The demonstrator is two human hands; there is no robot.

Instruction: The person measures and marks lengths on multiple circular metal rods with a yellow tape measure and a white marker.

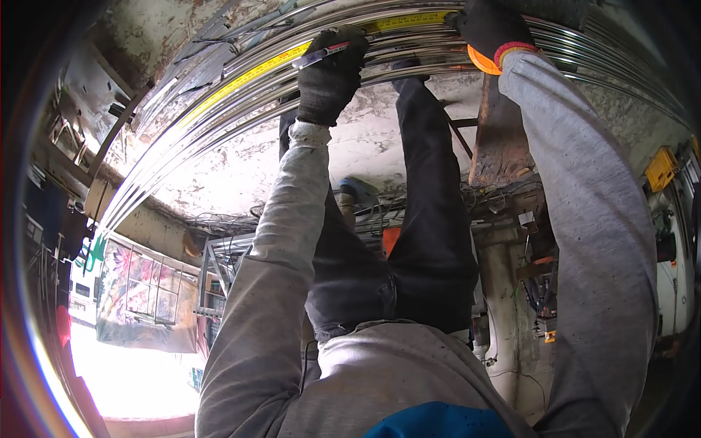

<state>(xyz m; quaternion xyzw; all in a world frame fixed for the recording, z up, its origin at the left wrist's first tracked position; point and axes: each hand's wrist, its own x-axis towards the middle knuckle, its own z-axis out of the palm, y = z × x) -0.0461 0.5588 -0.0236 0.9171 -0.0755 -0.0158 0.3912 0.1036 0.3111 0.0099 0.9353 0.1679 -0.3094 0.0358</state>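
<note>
Long thin metal rods [248, 111] run in a bundle across the top of the view. A yellow measuring tape [252, 73] lies stretched along them. My left hand [332, 77], in a black glove, is closed around a marker pen [321, 55] over the tape and rods. At the upper right, my right hand [496, 29], also in a black glove, rests at the tape's right part. Its fingers are dark and partly cut off by the view. Beneath its wrist shows a round orange object [483, 60], touching the rods.
A rusty brown metal piece [500, 135] stands beyond the rods at the right. Cables [234, 225] lie along the floor edge. A yellow object [661, 168] is at the far right. My legs [434, 182] are below the rods.
</note>
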